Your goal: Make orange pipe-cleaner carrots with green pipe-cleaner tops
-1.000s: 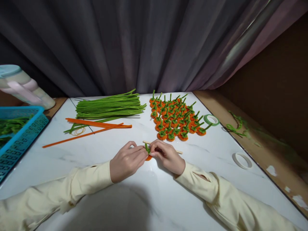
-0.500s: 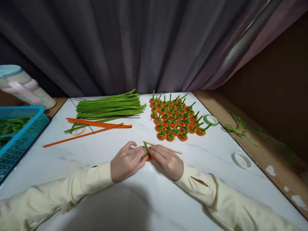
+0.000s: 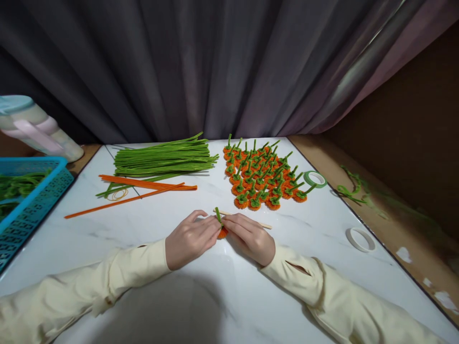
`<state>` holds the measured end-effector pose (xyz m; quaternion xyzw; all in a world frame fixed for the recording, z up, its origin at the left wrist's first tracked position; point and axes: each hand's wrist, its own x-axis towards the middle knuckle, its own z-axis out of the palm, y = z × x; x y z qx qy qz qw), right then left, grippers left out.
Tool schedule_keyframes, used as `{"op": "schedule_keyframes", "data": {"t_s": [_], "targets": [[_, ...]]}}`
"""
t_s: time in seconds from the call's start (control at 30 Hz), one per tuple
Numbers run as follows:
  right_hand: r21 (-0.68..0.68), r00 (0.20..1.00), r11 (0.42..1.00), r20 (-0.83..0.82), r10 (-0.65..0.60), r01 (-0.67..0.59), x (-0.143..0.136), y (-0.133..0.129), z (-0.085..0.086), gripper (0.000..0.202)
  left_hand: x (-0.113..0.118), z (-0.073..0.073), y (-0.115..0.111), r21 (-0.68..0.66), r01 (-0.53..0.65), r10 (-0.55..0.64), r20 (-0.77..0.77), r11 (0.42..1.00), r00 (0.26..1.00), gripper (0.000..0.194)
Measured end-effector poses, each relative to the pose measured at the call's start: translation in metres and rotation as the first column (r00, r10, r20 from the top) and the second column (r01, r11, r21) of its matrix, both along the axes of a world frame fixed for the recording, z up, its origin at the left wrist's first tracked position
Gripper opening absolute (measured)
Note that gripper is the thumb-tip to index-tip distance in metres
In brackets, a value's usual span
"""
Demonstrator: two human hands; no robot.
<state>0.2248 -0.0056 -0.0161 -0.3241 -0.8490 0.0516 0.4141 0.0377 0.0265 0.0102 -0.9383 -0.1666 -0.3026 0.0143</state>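
Note:
Between my two hands is a small orange pipe-cleaner pumpkin (image 3: 223,233) with a green stem standing up from it. My left hand (image 3: 191,240) pinches it from the left, its index finger bent up. From the other side my right hand (image 3: 251,236) closes its fingertips on the green part at the stem's base. Fingers cover much of the pumpkin. Just beyond my right hand a thin wooden stick (image 3: 264,225) lies on the white marbled table (image 3: 150,306), partly hidden by the fingers.
Rows of similar orange pumpkins (image 3: 254,203) stand at the back right beside a green tape roll (image 3: 315,179). A white ring (image 3: 360,239) lies further right. Back left are green pipe cleaners (image 3: 161,160), orange ones (image 3: 147,184), a blue basket (image 3: 36,205) and a tumbler (image 3: 39,129).
Both hands stay at the pumpkin and have barely shifted. The green stem stands slightly higher and the orange body shows a little more between the fingers.

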Motion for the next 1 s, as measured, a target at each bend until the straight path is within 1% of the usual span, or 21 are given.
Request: {"op": "schedule_keyframes", "data": {"t_s": [0.17,0.3,0.4,0.47,0.53,0.6,0.67,0.73,0.8,0.87,0.93,1.0], "targets": [[0.02,0.999,0.999,0.029,-0.032,0.032,0.0,0.0,-0.001,0.023,-0.004,-0.008,0.004,0.123,0.083,-0.077,-0.051,0.989,0.996,0.013],[0.083,0.992,0.995,0.107,-0.067,0.058,0.001,-0.001,0.003,0.024,-0.004,-0.011,0.006,0.128,0.12,-0.117,-0.027,0.984,0.993,0.011],[0.172,0.979,0.983,0.182,-0.088,0.056,0.002,-0.003,0.007,0.026,-0.003,-0.012,0.008,0.089,0.119,-0.12,0.01,0.989,0.993,0.01],[0.235,0.972,0.972,0.223,-0.073,0.019,0.003,-0.005,0.009,0.025,-0.004,-0.012,0.01,0.045,0.071,-0.073,0.042,0.996,0.996,0.01],[0.267,0.967,0.964,0.249,-0.048,-0.021,0.003,-0.006,0.01,0.024,-0.006,-0.012,0.011,-0.006,0.022,-0.021,0.078,1.0,0.997,0.011],[0.263,0.968,0.964,0.247,-0.036,-0.031,0.003,-0.007,0.01,0.023,-0.008,-0.01,0.011,-0.042,0.009,-0.004,0.11,0.999,0.994,0.011],[0.226,0.975,0.974,0.216,-0.054,0.004,0.004,-0.008,0.01,0.026,-0.008,-0.008,0.008,-0.085,0.009,0.004,0.152,0.996,0.988,0.012],[0.169,0.983,0.984,0.164,-0.083,0.055,0.004,-0.008,0.01,0.029,-0.008,-0.006,0.004,-0.167,-0.015,0.047,0.191,0.986,0.981,0.014],[0.119,0.989,0.99,0.113,-0.094,0.08,0.005,-0.009,0.011,0.032,-0.007,-0.003,0.0,-0.292,-0.039,0.106,0.215,0.956,0.971,0.021],[0.105,0.995,0.993,0.073,-0.071,0.063,0.004,-0.01,0.012,0.033,-0.005,-0.002,-0.003,-0.438,-0.036,0.141,0.209,0.898,0.968,0.031],[0.107,0.997,0.993,0.057,-0.045,0.038,0.003,-0.01,0.012,0.033,-0.004,-0.002,-0.004,-0.592,-0.008,0.147,0.186,0.806,0.971,0.037],[0.118,0.997,0.992,0.053,-0.052,0.045,0.003,-0.009,0.012,0.033,-0.003,-0.004,-0.003,-0.715,0.022,0.147,0.174,0.699,0.974,0.034]]}}
